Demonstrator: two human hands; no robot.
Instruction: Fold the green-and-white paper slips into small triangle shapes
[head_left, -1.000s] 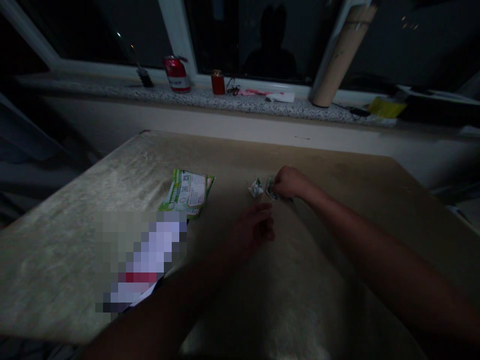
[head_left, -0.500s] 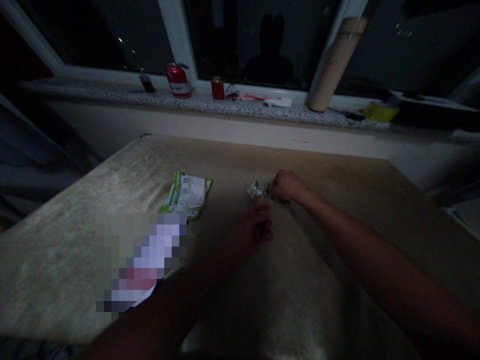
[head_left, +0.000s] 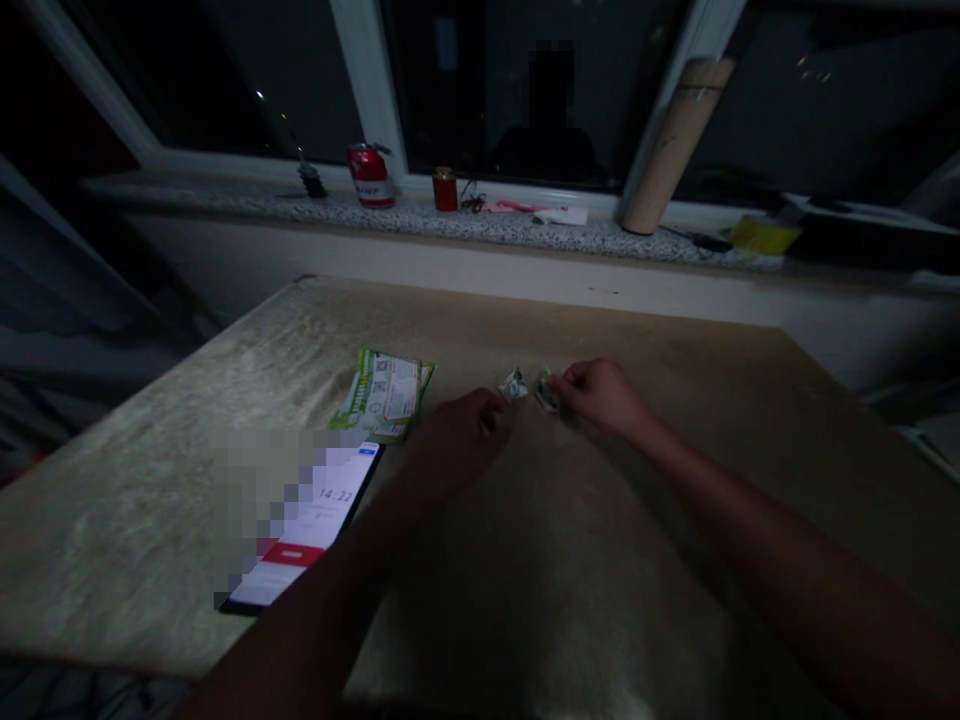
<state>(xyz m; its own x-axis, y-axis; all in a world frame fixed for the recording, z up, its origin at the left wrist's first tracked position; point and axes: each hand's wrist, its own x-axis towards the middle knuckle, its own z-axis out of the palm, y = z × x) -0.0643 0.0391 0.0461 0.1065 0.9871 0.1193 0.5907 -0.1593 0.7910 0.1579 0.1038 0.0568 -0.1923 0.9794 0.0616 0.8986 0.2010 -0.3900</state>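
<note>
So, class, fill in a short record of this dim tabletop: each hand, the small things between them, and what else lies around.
Left hand: curled, beside the left paper scrap; grip unclear
Right hand: pinching the right paper scrap
Table: green leaflet, lit phone
Windowsill: red can, cardboard tube
Light: very dim

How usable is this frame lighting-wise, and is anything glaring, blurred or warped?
Head view: very dim; the left hand and right hand are dark shapes, their grip by the paper scraps unreadable. Head view: the phone screen is the brightest patch, partly pixelated. Head view: the window glass mirrors a dark figure; its frame posts splay, wide-angle distortion.
</note>
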